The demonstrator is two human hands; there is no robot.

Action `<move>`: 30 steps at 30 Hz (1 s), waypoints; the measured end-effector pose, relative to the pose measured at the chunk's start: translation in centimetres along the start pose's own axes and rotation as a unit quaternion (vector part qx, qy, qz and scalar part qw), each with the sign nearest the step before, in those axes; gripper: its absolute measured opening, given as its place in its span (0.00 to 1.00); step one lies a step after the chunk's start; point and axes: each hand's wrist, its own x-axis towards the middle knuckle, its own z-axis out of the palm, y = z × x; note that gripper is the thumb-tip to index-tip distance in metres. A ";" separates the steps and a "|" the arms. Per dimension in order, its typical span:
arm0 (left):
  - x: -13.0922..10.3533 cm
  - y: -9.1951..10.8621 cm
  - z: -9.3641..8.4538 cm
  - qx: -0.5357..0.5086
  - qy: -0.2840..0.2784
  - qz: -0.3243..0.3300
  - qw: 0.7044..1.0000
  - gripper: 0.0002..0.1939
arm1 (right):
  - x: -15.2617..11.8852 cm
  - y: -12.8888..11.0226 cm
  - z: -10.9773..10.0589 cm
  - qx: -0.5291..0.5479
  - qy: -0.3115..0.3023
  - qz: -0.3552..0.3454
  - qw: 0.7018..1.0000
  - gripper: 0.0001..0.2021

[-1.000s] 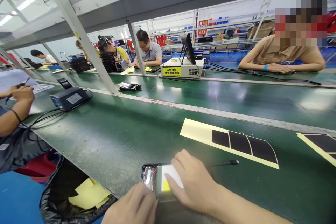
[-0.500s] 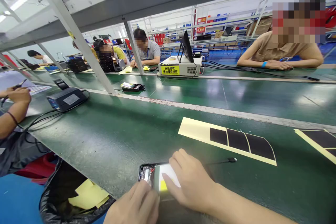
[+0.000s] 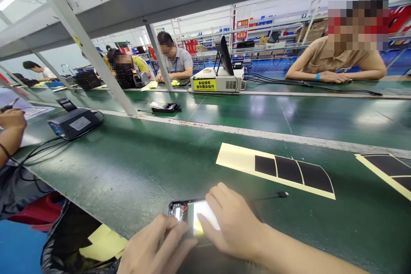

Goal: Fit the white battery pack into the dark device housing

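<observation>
Head view: at the near edge of the green table (image 3: 135, 171) lies an opened phone (image 3: 189, 218), its back off, a small circuit board showing at its left end and a pale, glossy rectangle with a yellow tab covering the middle. The right hand (image 3: 234, 222) lies flat on the phone, fingers spread and pressing down on the pale rectangle, the thumb beside the yellow tab. The left hand (image 3: 157, 246) comes in from below, fingers loosely curled, their tips touching the phone's near left edge by the circuit board; it grips nothing that can be made out. Just beyond the right hand a thin black cable (image 3: 272, 197) lies on the table, and further off a pale yellow sheet (image 3: 237, 158) carries three black patches. A second such sheet (image 3: 385, 167) lies at the far right. Below the table edge on the left a black bag (image 3: 64, 239) holds yellow scraps. A grey box (image 3: 72, 122) with cables sits at the left, near a co-worker's hand (image 3: 13, 117). Other people sit across the far table
</observation>
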 end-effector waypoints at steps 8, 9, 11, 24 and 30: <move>-0.6 -1.1 0.3 -0.034 0.053 -0.021 0.998 0.11 | 0.1 0.1 0.0 0.010 -0.001 0.003 1.000 0.17; -0.7 -1.3 0.2 -0.036 0.046 -0.022 0.998 0.10 | 0.1 0.1 0.0 0.011 -0.002 0.001 1.000 0.16; -0.7 -1.5 0.0 -0.038 0.030 -0.027 0.998 0.09 | 0.1 0.1 -0.1 0.015 -0.003 -0.002 1.000 0.16; 1.8 -2.8 0.3 -0.075 -0.061 -0.032 0.995 0.38 | 0.0 0.2 -0.3 0.007 0.013 -0.028 0.999 0.12; 3.4 -2.8 0.1 -0.142 -0.138 -0.040 0.979 0.44 | -0.1 0.0 0.1 0.017 0.019 -0.024 0.999 0.11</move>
